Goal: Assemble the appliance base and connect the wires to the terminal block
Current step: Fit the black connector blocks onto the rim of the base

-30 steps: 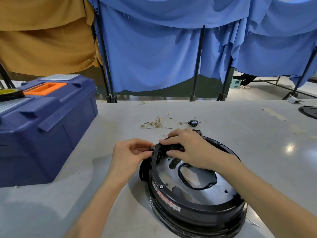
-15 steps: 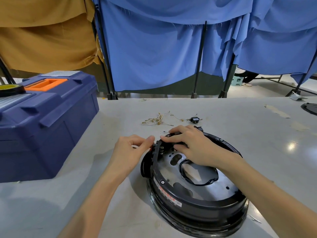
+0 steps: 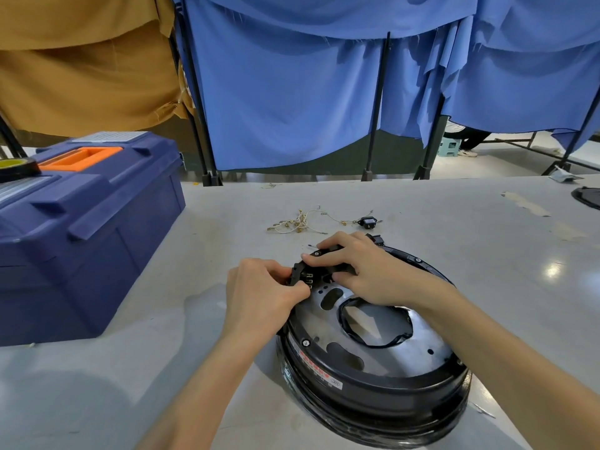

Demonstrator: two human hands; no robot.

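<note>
the base (image 3: 373,349) lies flat on the desk (image 3: 461,232) with its metal plate up, so the terminal block (image 3: 310,275) at its far left rim can be reached. the right hand (image 3: 363,271) curls over the block, thumb beneath, probably to steady it. the left hand (image 3: 259,293) curls its fingers against the block's left end; whether they pinch a wire is hidden. spare wires (image 3: 298,223) lie just beyond the base, within reach.
</note>
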